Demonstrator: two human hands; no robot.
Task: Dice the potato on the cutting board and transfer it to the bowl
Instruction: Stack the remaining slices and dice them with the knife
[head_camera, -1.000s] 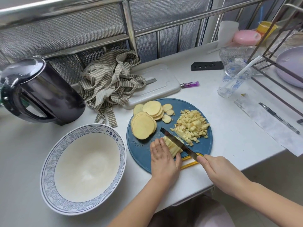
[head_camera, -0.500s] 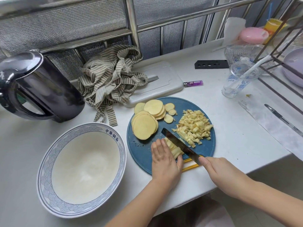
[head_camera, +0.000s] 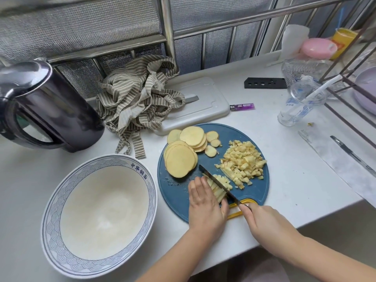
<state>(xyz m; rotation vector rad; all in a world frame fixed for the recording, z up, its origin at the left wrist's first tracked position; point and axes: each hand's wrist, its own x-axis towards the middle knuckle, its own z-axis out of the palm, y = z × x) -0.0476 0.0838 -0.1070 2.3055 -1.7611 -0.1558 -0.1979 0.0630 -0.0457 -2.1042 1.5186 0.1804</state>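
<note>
Counter: white, smooth, matt. Cutting board at the near edge: blue plastic, matt, with a yellow grip rim. Bowl: glazed ceramic, glossy, blue printed band. Kettle at the left edge: dark glossy body, polished metal lid. Cloth at the far edge: striped woven fabric, crumpled. Tray: white plastic, satin. Lighter: translucent purple plastic. Cup: clear plastic. Knife: dark blade, low sheen. Cut potato: pale, matt faces. Window bars: brushed metal.
</note>
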